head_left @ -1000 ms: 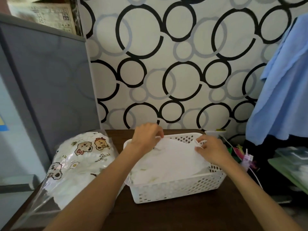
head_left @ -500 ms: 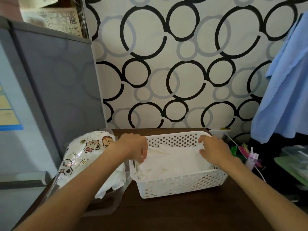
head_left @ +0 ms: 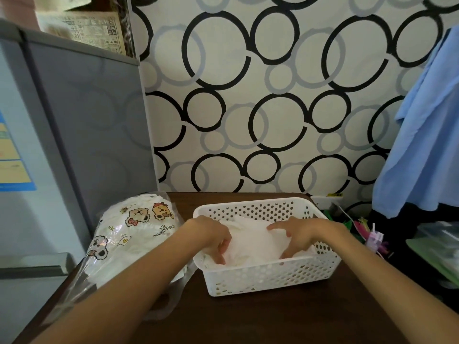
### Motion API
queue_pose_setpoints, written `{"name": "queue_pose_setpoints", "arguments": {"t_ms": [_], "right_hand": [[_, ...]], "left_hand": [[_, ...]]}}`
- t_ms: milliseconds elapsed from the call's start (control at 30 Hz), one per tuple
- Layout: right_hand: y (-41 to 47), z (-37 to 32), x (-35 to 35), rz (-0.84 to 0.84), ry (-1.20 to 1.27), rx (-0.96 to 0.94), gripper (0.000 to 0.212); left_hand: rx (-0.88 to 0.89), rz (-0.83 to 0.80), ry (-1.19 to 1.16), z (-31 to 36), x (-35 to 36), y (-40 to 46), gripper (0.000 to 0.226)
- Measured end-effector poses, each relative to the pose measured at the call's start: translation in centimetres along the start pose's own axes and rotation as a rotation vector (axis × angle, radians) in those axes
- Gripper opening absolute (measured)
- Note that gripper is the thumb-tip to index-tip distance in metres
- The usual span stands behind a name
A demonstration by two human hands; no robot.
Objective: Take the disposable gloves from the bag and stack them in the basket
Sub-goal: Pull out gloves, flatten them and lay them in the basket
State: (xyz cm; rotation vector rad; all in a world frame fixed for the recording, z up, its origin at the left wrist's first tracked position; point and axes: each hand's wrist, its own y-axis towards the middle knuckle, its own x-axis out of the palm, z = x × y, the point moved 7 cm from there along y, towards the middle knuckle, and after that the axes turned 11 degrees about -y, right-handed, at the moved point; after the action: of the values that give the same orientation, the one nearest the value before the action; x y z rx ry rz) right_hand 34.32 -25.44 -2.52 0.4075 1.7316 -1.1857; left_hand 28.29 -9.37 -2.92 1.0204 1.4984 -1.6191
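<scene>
Both hands sit inside the basket [head_left: 268, 274] — the left hand [head_left: 213, 238] with fingers curled down onto the near-left part of the gloves [head_left: 253, 242], the right hand [head_left: 298, 234] spread and pressing their right side; whether either pinches a sheet I cannot tell. Just left of the basket, at the tabletop's [head_left: 273, 319] left edge, lies the bag [head_left: 134, 234] — clear, cartoon-printed, bulging with white. Gloves form a thin, crumpled, translucent white stack.
</scene>
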Motion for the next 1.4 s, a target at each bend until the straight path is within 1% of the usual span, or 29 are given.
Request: {"name": "queue_pose_setpoints", "arguments": {"t_ms": [133, 233, 300, 333, 367, 433, 500, 567, 633, 700, 733, 800, 867, 900, 933, 967, 1033, 1067, 1100, 1133, 1200, 1300, 1400], "right_hand": [[0.6, -0.2, 0.7, -0.073, -0.066, 0.000, 0.084], [0.3, -0.6, 0.0, -0.043, -0.133, -0.015, 0.085], [-0.2, -1.5, -1.7, 0.069, -0.173, -0.050, 0.086], [-0.4, -2.2, -2.4, 0.114, -0.170, -0.083, 0.087], [-0.4, -3.0, -2.8, 0.119, -0.160, -0.120, 0.089], [0.0, -4.9, -2.5, 0.023, -0.169, -0.169, 0.096], [1.3, -6.3, -1.6, -0.047, -0.236, -0.167, 0.100], [2.8, -7.2, -0.9, -0.061, -0.286, -0.148, 0.100], [3.6, -7.4, -0.3, -0.077, -0.296, -0.133, 0.098], [3.1, -7.1, -0.5, -0.077, -0.295, -0.130, 0.099], [2.5, -6.9, -0.9, -0.049, -0.286, -0.136, 0.100], [0.6, -6.8, -2.2, 0.067, -0.230, -0.148, 0.095], [-1.6, -7.5, -3.4, 0.248, -0.123, -0.175, 0.076], [-2.9, -8.4, -3.9, 0.353, -0.083, -0.202, 0.064], [-4.3, -9.6, -4.1, 0.455, -0.051, -0.233, 0.052], [-5.7, -11.3, -4.3, 0.551, -0.018, -0.274, 0.042], [-8.3, -14.7, -4.1, 0.668, 0.066, -0.358, 0.027], [-9.3, -16.8, -3.6, 0.686, 0.091, -0.398, 0.024], [-9.8, -18.5, -3.0, 0.676, 0.095, -0.435, 0.022], [-9.9, -20.5, -2.2, 0.654, 0.081, -0.463, 0.021], [-9.4, -22.9, -0.4, 0.626, 0.001, -0.452, 0.023], [-7.2, -24.9, 1.2, 0.615, -0.184, -0.354, 0.036], [-4.7, -26.2, 2.6, 0.514, -0.298, -0.297, 0.044]], "left_hand": [[-0.003, -0.025, 0.031, 0.5, 0.8, 0.9, 0.026], [-0.003, -0.035, -0.053, 0.4, 0.1, 0.1, 0.031], [0.016, 0.022, -0.169, -0.2, -1.5, -1.2, 0.032], [0.028, 0.086, -0.205, -0.5, -2.6, -1.9, 0.033], [0.035, 0.163, -0.200, -0.9, -3.5, -2.4, 0.037], [0.009, 0.247, -0.093, -1.5, -4.3, -2.8, 0.054], [-0.046, 0.198, 0.036, -1.6, -3.3, -2.1, 0.067], [-0.067, 0.120, 0.161, -1.3, -2.1, -1.1, 0.068], [-0.067, 0.103, 0.191, -1.2, -1.7, -0.7, 0.066], [-0.050, 0.159, 0.082, -1.3, -2.3, -1.7, 0.065], [-0.033, 0.220, -0.016, -1.6, -2.9, -2.8, 0.063], [0.009, 0.374, -0.255, -3.1, -4.1, -6.2, 0.055], [0.014, 0.501, -0.483, -5.9, -4.3, -10.3, 0.050], [-0.004, 0.535, -0.557, -7.6, -3.9, -12.4, 0.049], [-0.037, 0.535, -0.596, -9.2, -3.3, -14.0, 0.049], [-0.097, 0.489, -0.618, -10.7, -2.4, -15.2, 0.050], [-0.240, 0.273, -0.631, -12.9, 0.1, -15.7, 0.051], [-0.294, 0.175, -0.611, -13.7, 1.3, -15.7, 0.048], [-0.319, 0.120, -0.599, -14.1, 2.2, -15.5, 0.041], [-0.322, 0.120, -0.611, -14.8, 2.7, -15.2, 0.029], [-0.302, 0.175, -0.712, -15.5, 3.2, -14.3, 0.009], [-0.296, 0.216, -0.829, -16.1, 3.3, -14.2, 0.009], [-0.274, 0.305, -0.872, -16.6, 2.5, -14.7, 0.007]]}}
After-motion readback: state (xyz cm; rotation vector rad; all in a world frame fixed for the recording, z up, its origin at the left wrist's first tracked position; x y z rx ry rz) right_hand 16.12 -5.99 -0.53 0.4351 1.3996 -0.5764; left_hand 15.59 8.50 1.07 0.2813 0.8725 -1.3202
